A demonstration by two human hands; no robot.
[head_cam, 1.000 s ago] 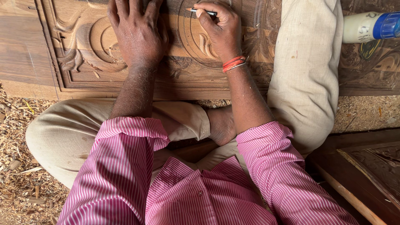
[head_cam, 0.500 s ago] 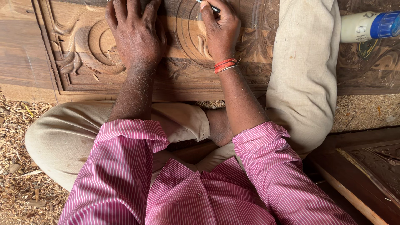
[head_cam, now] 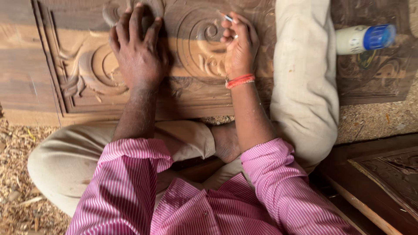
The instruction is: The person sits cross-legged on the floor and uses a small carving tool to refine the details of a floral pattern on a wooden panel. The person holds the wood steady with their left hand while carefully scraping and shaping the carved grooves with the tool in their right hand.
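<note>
Wood, brown and carved in relief, forms the panel (head_cam: 183,93) lying flat in front of the seated person. Left hand (head_cam: 138,52) rests palm down on the carving, fingers spread and released, holding nothing; it steadies the panel beside a round scroll motif. Right hand (head_cam: 238,45) is closed in a pinch around a thin marking tool (head_cam: 226,17), whose tip meets the panel near the spiral (head_cam: 204,37). An orange band (head_cam: 240,81) sits on the right wrist.

Risk assessment:
- Tool tip may wander off the intended line if the left hand eases its pressure and the panel shifts.
- The raised relief is uneven; the tip could catch on a ridge and skip, leaving a stray mark.
- The right forearm crosses the lower carving and partly hides it, so a misplaced stroke there could go unnoticed.

Surroundings: a knee in beige trousers (head_cam: 305,82) lies over the right part of the panel and blocks reach to that side. A white bottle with a blue cap (head_cam: 365,38) lies on its side beyond the knee and could roll. Wood shavings (head_cam: 17,174) cover the floor at left. A second dark carved board (head_cam: 387,182) lies at lower right
</note>
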